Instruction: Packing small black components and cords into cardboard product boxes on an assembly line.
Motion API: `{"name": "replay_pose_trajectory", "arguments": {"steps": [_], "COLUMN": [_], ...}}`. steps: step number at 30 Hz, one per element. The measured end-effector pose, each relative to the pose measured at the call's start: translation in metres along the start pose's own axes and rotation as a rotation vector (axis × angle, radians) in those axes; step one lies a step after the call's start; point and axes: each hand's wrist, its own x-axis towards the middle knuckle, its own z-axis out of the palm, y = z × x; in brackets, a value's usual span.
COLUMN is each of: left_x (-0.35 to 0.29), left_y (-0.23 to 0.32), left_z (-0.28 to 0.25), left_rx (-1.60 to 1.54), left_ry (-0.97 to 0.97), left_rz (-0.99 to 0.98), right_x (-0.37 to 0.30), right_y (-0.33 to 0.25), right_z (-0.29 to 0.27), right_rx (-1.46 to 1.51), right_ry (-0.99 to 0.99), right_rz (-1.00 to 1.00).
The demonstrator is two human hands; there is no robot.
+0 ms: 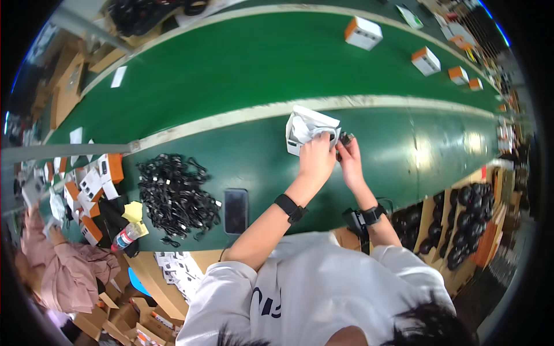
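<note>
Evidently, the centre of the work is a small open white cardboard box point(293, 147), which is on the dark green smooth worktop point(404, 161), in front of the person's chest, so both arms reach it equally. Something white and crumpled point(300, 128) fills its mouth; I cannot tell what it is. The left hand point(317, 157) has its fingers bent at the near edge of the box, perhaps to steady it, but whether they grasp something inside is hidden. The right hand point(351, 162), just right of the box, pinches a small dark item point(346, 138) between thumb and fingers, probably because such a small piece needs only the fingertips. Behind the box runs a long pale rail point(231, 120), which seems to separate the worktop from the bright green flat belt point(248, 57). Beyond the box, to the far right, orange-and-white cartons point(364, 33) stand apart on this belt. Left of the box and nearer to the person, a black rectangular phone point(236, 211) lies flat, maybe aside to leave free space for the hands. Farther left from the box, black thin cables point(176, 196) are heaped together, likely for easy reach from the left side.
</note>
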Motion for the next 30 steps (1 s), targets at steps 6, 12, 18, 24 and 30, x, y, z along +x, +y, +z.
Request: {"name": "replay_pose_trajectory", "arguments": {"steps": [6,12,18,24,30], "left_x": [-0.068,-0.094,-0.079,-0.057,-0.035], "left_y": [0.022,0.007,0.009,0.016,0.025], "left_z": [0.055,0.018,0.013,0.027,0.025], "left_rx": [-0.053,-0.010,0.263,0.463,0.353], "left_ry": [-0.149,0.158,0.268,-0.015,-0.093], "left_rz": [-0.005,0.296,0.204,-0.124,-0.229], "right_x": [-0.058,-0.098,-0.099,-0.086,-0.065], "right_y": [0.015,-0.027,-0.035,-0.012,-0.008], "right_z": [-0.064,-0.051,-0.037,-0.038,-0.042], "right_rx": [-0.062,-0.186,-0.719,-0.791,-0.738], "right_ry": [0.075,-0.072,-0.153,-0.082,0.041], "right_rz": [-0.132,-0.219,-0.653,-0.556,-0.518]}}
